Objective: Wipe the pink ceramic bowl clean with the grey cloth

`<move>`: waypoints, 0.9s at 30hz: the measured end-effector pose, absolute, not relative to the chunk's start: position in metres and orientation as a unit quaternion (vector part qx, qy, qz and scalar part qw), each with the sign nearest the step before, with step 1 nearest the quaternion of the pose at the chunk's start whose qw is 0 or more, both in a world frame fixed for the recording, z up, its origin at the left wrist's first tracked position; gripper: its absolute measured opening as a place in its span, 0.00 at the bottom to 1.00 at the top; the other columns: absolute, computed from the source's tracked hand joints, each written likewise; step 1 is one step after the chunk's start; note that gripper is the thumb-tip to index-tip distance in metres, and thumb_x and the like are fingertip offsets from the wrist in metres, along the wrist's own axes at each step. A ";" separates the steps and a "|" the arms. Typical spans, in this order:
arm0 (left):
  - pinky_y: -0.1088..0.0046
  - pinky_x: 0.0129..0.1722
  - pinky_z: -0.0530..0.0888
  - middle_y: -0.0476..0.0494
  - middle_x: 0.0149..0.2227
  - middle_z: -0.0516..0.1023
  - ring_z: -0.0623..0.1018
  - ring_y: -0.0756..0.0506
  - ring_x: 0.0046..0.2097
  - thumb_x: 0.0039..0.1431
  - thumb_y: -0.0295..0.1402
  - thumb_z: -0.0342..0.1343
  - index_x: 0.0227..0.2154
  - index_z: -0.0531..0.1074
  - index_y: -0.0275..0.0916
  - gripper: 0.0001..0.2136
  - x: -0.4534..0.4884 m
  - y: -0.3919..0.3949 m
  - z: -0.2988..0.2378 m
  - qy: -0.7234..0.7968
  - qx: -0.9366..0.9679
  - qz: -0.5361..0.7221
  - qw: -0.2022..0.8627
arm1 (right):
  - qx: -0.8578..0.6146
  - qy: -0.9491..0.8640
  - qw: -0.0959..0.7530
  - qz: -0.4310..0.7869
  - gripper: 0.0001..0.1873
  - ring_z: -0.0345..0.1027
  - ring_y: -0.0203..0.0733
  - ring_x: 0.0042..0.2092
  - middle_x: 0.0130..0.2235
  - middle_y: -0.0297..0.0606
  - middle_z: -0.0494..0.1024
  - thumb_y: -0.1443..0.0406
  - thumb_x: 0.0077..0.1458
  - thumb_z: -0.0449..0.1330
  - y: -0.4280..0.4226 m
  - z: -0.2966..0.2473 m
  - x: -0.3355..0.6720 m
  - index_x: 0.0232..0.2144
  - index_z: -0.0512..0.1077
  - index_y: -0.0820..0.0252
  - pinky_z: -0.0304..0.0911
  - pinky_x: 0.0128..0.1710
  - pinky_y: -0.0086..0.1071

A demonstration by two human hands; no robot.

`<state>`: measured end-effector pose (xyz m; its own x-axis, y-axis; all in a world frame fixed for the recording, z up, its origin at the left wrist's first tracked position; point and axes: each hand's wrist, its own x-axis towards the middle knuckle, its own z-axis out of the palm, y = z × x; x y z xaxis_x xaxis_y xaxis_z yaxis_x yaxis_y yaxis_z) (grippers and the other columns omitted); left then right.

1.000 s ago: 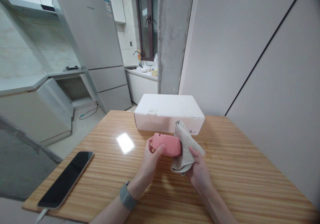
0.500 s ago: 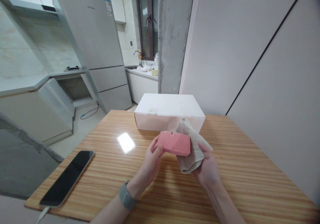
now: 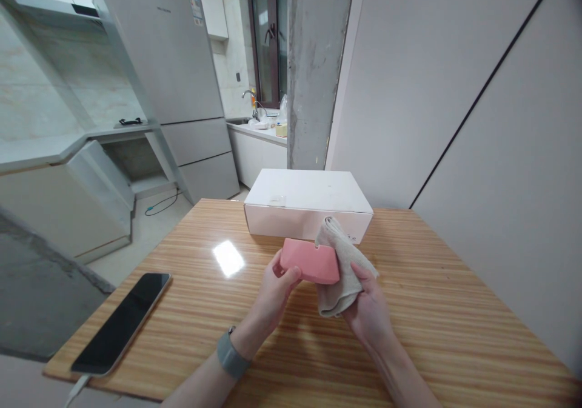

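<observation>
Striped-grain wooden table (image 3: 409, 311) carries a white cardboard box (image 3: 304, 208) and a black smartphone (image 3: 120, 323), well apart. Left hand (image 3: 275, 293) grips a pink rounded case (image 3: 310, 261) above the table, before the box. Right hand (image 3: 368, 317) closes narrowly on a folded beige cloth (image 3: 339, 274) touching the case's right end.

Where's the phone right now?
In the head view, the phone lies near the front left edge of the wooden table, left of the person's left hand, with a white cable at its lower end.

Plain pink case (image 3: 310, 261), beige cloth (image 3: 339, 293) — tan-striped wooden tabletop (image 3: 409, 311), white box (image 3: 307, 211), grey wristband (image 3: 233, 355)
</observation>
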<state>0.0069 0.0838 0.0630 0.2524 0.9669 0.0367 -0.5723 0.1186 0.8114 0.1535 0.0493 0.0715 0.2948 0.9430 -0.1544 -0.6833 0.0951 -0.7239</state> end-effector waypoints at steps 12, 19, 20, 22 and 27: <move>0.67 0.49 0.70 0.38 0.48 0.77 0.76 0.41 0.48 0.38 0.29 0.72 0.51 0.68 0.39 0.33 0.008 0.084 0.061 0.345 0.373 0.578 0.638 | -0.399 -0.153 0.697 0.577 0.12 0.74 0.58 0.49 0.32 0.36 0.84 0.57 0.42 0.67 0.049 0.063 0.150 0.29 0.80 0.55 0.69 0.51 0.47; 0.64 0.57 0.65 0.38 0.56 0.72 0.70 0.41 0.58 0.58 0.41 0.59 0.51 0.72 0.39 0.19 0.004 0.087 0.063 0.242 0.346 0.555 0.717 | -0.404 -0.092 0.705 0.575 0.14 0.74 0.58 0.50 0.37 0.34 0.84 0.57 0.39 0.66 0.052 0.080 0.160 0.32 0.81 0.54 0.71 0.50 0.47; 0.65 0.58 0.65 0.39 0.56 0.73 0.70 0.42 0.58 0.58 0.39 0.60 0.51 0.72 0.40 0.19 0.005 0.088 0.063 0.238 0.354 0.561 0.710 | -0.400 -0.093 0.708 0.575 0.15 0.74 0.58 0.50 0.38 0.34 0.84 0.57 0.40 0.65 0.051 0.082 0.161 0.32 0.81 0.54 0.71 0.49 0.47; 0.67 0.58 0.64 0.41 0.54 0.74 0.71 0.44 0.56 0.57 0.36 0.61 0.51 0.71 0.42 0.18 0.005 0.088 0.061 0.234 0.362 0.576 0.695 | -0.392 -0.102 0.712 0.573 0.16 0.73 0.58 0.51 0.40 0.35 0.84 0.55 0.42 0.64 0.050 0.084 0.161 0.34 0.81 0.54 0.70 0.49 0.48; 0.61 0.56 0.66 0.37 0.55 0.73 0.72 0.39 0.56 0.55 0.42 0.63 0.54 0.69 0.41 0.24 0.005 0.086 0.053 0.176 0.347 0.508 0.768 | -0.392 -0.153 0.708 0.567 0.16 0.72 0.59 0.52 0.39 0.37 0.84 0.54 0.45 0.63 0.048 0.078 0.157 0.35 0.81 0.54 0.69 0.50 0.50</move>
